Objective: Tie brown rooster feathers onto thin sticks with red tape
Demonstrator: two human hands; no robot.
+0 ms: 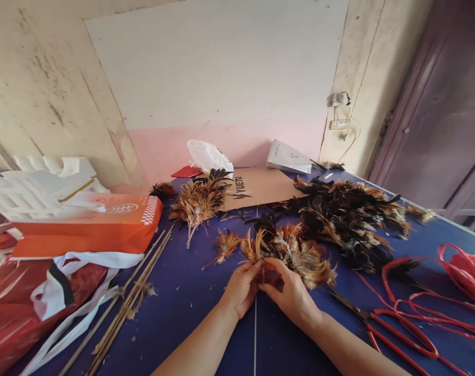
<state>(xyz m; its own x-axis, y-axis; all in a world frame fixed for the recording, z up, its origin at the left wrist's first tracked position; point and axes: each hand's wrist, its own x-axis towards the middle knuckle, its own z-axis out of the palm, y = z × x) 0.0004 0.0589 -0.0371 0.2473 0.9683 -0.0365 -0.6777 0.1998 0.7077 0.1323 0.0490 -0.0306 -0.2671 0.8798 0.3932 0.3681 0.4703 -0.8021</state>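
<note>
My left hand (238,290) pinches a small bunch of brown feathers (253,247) by its quill end, the plumes pointing away from me. My right hand (292,292) is curled beside it, thumb and fingertips meeting at the base of the bunch. What those fingertips grip is too small to make out. Just beyond my right hand lies a heap of tan and black feathers (306,256). A small bunch with a red tie (226,244) rests to the left. Scissors with red handles (365,316) lie to the right, blades towards the feathers.
Loose red plastic string (412,308) trails across the right side. A larger dark feather pile (347,216) sits behind. Further back are a feathered stick (198,206) and flat cardboard (261,188). Thin sticks (131,300) and an orange bag (116,222) occupy the left.
</note>
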